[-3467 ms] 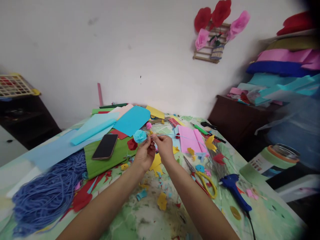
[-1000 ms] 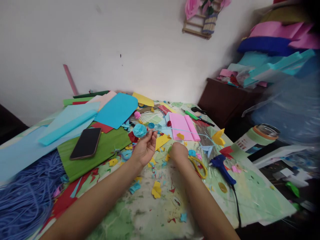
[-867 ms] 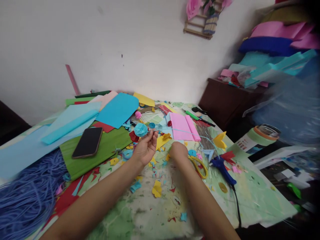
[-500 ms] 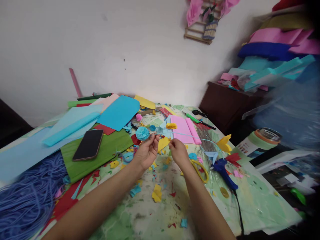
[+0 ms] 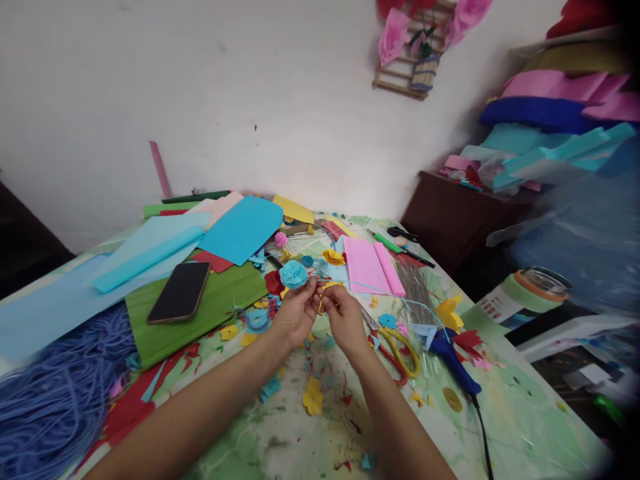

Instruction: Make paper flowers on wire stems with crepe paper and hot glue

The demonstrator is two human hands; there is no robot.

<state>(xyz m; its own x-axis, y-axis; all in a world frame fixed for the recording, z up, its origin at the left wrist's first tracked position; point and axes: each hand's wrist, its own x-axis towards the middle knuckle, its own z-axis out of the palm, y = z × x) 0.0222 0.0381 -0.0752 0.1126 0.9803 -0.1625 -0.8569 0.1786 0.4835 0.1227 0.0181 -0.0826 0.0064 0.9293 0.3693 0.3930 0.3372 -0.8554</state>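
My left hand [image 5: 296,313] is closed on a light blue paper flower [image 5: 293,274], gripping just below its ruffled head. The flower's long pale blue stem [image 5: 380,291] runs out to the right past my fingers. Close beside it, my right hand [image 5: 345,317] is pinched shut, seemingly on the thin stem of a small yellow paper flower [image 5: 333,257] whose head stands above the fingertips. The fingers of both hands almost meet, so the exact grip points are partly hidden. Behind the left hand lies a dark red paper flower [image 5: 273,283].
Yellow-handled scissors [image 5: 413,357] and a red-handled pair [image 5: 395,363] lie right of my right forearm, near a blue glue gun [image 5: 456,363]. At left are a phone [image 5: 180,293], coloured paper sheets [image 5: 243,230] and blue cord [image 5: 60,387]. A bottle [image 5: 523,293] stands at right.
My hands have come closer together. The yellow flower has moved left, nearer the blue flower, and the view has shifted slightly.
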